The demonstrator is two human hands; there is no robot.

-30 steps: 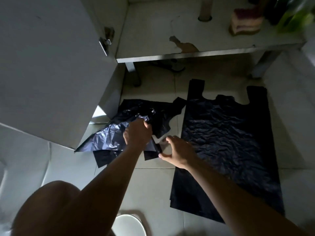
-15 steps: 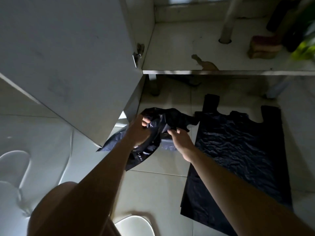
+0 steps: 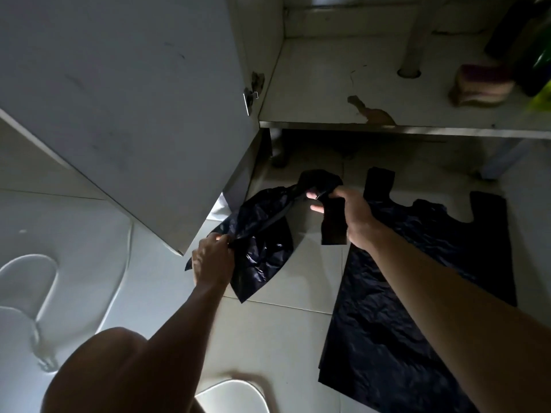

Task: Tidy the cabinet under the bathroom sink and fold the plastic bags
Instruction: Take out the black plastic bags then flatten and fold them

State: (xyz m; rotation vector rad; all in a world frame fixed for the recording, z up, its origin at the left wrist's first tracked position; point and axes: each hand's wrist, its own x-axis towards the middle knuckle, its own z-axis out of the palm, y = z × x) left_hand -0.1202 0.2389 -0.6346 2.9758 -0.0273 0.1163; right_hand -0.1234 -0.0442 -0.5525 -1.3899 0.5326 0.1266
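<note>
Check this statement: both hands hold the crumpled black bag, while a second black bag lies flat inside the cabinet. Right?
One detail is wrong. The head view shows the left hand and right hand holding the crumpled black bag, but the second black bag lies flat on the floor tiles, not inside the cabinet.

Nothing legible in view, no text, label or number. black bag [image 3: 262,234] plain, unprinted; green container [image 3: 541,96] on cabinet shelf [image 3: 328,84] too blurred to read.
</note>
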